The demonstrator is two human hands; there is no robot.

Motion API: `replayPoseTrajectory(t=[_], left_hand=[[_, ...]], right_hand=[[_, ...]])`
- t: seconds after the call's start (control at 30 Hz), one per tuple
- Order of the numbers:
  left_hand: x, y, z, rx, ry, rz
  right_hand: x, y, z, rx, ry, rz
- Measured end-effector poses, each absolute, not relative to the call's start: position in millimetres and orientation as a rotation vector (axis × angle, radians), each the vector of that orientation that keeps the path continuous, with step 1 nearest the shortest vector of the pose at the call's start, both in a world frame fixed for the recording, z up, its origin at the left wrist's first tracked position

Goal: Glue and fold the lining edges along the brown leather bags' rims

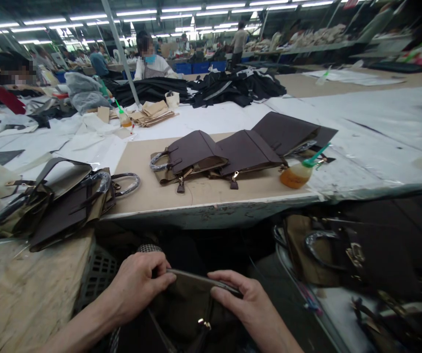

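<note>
A dark brown handbag [185,304] is held in front of me, below the table's edge, with its olive lining and a small gold-coloured metal fitting showing. My left hand [143,277] pinches the bag's top edge at its left end, thumb against the fingers. At the right end of the same edge, my right hand [238,296] grips it between thumb and fingers. The edge runs nearly straight between both hands. The lower part of the bag drops out of the picture.
Several brown handbags [192,149] lie on brown board on the table. A bottle of amber liquid [296,174] with a green nozzle stands by them. More bags [64,215] lie at left, others [361,250] at right. A person [154,66] sits behind black fabric pieces [233,88].
</note>
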State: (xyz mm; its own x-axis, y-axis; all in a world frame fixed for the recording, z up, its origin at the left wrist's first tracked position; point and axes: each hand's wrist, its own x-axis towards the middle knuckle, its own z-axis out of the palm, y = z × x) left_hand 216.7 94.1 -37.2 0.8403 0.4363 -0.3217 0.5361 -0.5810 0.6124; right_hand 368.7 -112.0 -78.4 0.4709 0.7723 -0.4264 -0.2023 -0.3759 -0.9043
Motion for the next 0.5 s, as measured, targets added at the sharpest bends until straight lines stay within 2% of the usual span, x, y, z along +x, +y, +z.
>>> replayPoseTrajectory(t=[0.5], left_hand=[[209, 95, -46, 2.321, 0.54, 0.036]], right_hand=[[362, -113, -92, -1.709, -0.482, 0.959]])
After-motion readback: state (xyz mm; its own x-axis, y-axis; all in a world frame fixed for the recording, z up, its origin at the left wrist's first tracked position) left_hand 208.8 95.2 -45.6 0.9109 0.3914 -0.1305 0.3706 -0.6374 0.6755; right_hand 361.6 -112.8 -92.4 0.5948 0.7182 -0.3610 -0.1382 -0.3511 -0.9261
